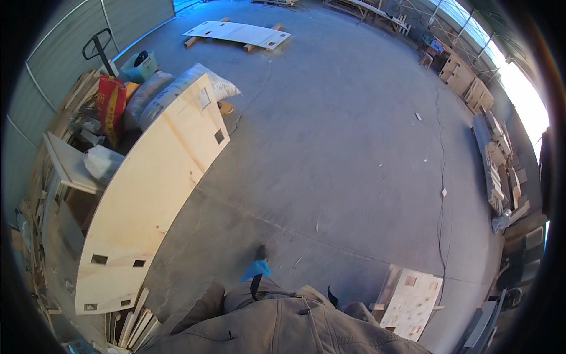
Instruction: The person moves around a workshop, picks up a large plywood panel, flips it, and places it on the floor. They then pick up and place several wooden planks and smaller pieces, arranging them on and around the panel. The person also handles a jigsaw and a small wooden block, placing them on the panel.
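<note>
Neither of my hands shows; only the brown jacket (277,324) I wear fills the lower edge, with a sleeve at its left. Beneath it one dark shoe (261,252) is on the floor, next to a bright blue patch (255,269) whose kind I cannot make out. To my left a long plywood panel (147,194) with several square cut-outs leans against stacked goods. At the lower right lies a smaller plywood panel (413,301), also with square cut-outs, on wooden strips.
At the left stand white sacks (183,88), a red bag (111,106), a greenish tub (140,68) and a pallet jack handle (100,47). A pale panel (236,32) rests on timber blocks far ahead. Cables (441,177) cross the floor, right of centre; timber piles (498,159) line that side.
</note>
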The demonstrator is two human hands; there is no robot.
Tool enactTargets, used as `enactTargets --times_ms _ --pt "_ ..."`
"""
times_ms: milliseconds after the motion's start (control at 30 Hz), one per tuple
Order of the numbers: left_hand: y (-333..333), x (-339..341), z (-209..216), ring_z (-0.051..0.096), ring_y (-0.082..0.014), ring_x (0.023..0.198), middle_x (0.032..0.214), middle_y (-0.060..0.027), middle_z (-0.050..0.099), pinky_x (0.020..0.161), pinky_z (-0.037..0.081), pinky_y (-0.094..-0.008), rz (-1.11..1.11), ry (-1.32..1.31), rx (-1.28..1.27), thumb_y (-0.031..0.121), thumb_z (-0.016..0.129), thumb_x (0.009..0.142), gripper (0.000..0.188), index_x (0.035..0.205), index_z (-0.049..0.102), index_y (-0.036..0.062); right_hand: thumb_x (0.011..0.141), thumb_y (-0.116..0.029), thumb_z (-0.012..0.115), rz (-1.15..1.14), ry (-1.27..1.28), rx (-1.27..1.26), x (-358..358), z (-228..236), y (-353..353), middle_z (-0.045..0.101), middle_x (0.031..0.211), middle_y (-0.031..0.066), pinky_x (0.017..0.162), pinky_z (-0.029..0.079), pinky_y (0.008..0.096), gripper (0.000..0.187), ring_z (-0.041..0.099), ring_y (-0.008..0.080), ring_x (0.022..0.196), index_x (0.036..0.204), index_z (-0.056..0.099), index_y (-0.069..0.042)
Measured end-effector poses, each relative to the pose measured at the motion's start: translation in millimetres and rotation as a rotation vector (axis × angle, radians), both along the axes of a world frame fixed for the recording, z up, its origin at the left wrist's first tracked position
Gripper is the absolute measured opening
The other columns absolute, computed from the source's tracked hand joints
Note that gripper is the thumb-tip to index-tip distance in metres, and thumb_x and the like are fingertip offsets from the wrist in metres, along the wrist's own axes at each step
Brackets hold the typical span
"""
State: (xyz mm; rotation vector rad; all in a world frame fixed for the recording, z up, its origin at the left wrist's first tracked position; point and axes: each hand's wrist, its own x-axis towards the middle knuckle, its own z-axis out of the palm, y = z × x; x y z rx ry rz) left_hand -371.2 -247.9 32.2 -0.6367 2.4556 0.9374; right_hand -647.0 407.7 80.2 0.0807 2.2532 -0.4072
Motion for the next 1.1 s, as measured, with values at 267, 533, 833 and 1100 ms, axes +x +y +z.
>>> enactTargets --times_ms 267,533,833,1100 --pt "-133.9 -235.6 -27.7 0.066 -0.0241 0.09 0.104 -0.0152 0.069 0.078 0.055 -0.0422 0.786 0.042 0.543 0.034 0.069 0.089 0.044 0.121 0.062 0.0054 0.09 -0.027 0.06 0.081 -0.085 0.027 -121.2 15.9 -76.8 0.07 0.1 0.0171 0.085 0.053 0.0442 0.025 0.067 0.0303 0.097 0.097 0.071 -0.005" --pt "-191.0 -356.8 40.0 0.068 -0.0285 0.096 0.106 -0.0162 0.07 0.087 0.053 -0.0438 0.001 -0.301 0.005 0.024 0.067 0.087 0.041 0.12 0.065 0.0002 0.091 -0.03 0.061 0.37 0.006 0.046 -367.9 -80.9 -181.9 0.071 0.112 0.0142 0.092 0.052 0.0408 0.026 0.067 0.0274 0.107 0.105 0.072 -0.011" --pt "-195.4 -527.1 38.6 0.068 -0.025 0.086 0.104 -0.0149 0.071 0.078 0.055 -0.0373 0.532 -0.206 0.167 0.01 0.068 0.084 0.022 0.105 0.07 0.0028 0.088 -0.024 0.068 -0.262 0.088 -0.106 -715.0 -9.6 -342.1 0.073 0.095 0.0127 0.079 0.057 0.0375 0.03 0.071 0.0229 0.092 0.112 0.07 -0.007" --pt "-302.5 -713.7 -44.5 0.066 -0.0219 0.092 0.104 -0.0124 0.071 0.082 0.053 -0.0381 0.529 -0.266 0.296 0.017 0.076 0.081 0.034 0.112 0.068 0.006 0.086 -0.023 0.07 -0.159 0.017 -0.12 -852.1 26.8 -419.9 0.069 0.082 0.0113 0.065 0.056 0.0404 0.022 0.068 0.0254 0.079 0.096 0.07 -0.004"
